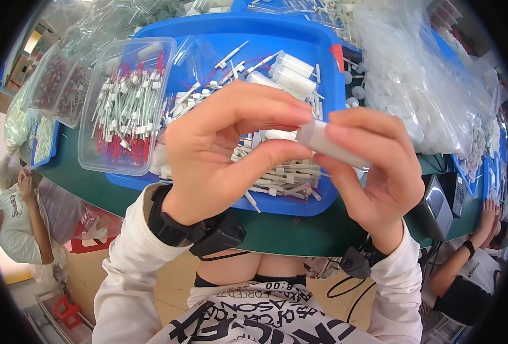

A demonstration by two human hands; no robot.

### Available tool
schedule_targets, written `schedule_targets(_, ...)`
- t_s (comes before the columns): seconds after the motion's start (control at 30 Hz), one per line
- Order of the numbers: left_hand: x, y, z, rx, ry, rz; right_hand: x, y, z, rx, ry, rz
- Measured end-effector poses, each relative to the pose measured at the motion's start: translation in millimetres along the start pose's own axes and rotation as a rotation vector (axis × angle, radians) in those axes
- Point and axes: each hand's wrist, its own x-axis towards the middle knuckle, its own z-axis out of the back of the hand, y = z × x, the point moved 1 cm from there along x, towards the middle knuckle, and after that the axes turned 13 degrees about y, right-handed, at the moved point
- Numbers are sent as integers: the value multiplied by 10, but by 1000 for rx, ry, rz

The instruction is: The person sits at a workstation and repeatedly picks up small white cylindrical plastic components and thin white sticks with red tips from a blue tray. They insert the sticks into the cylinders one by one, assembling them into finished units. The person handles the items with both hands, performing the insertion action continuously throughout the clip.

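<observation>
Over the blue tray [325, 51], both hands meet around a white plastic tube [331, 143]. My right hand [383, 166] grips it along its length between thumb and fingers. My left hand [214, 149] is closed in a pinch at the tube's left end, thumb below and fingertips above. Thin dark red wires [281, 125] stick out from that end, between the left thumb and fingers; what else is inside the tube is hidden. Beneath the hands, the tray holds loose white sticks with wires [282, 178] and several larger white tubes [293, 80].
A clear plastic box [85, 143] of red-wired sticks overlaps the tray's left side. To the right lies a big clear bag [403, 74] of white parts. A small silver-black device [436, 206] stands at the green table's [219, 232] right edge. Other people work at both sides.
</observation>
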Motion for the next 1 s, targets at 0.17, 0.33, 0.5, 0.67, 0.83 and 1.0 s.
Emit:
schedule_targets(0.17,0,-32,-41,-87,-100,35,-53,59,-71,285,37,-281)
schedule_targets(0.33,-57,-29,42,4,-11,70,-35,64,-59,190,-4,-227)
schedule_targets(0.5,-65,-39,30,56,4,62,-12,57,-40,82,29,-156)
schedule_targets(0.67,-60,-30,35,107,34,-1,18,63,-51,22,4,-133)
schedule_targets(0.83,-31,-18,6,75,72,83,19,94,-114,-43,93,-207)
schedule_targets(1.0,47,-21,-59,-255,-98,190,-64,9,-95,688,9,-496)
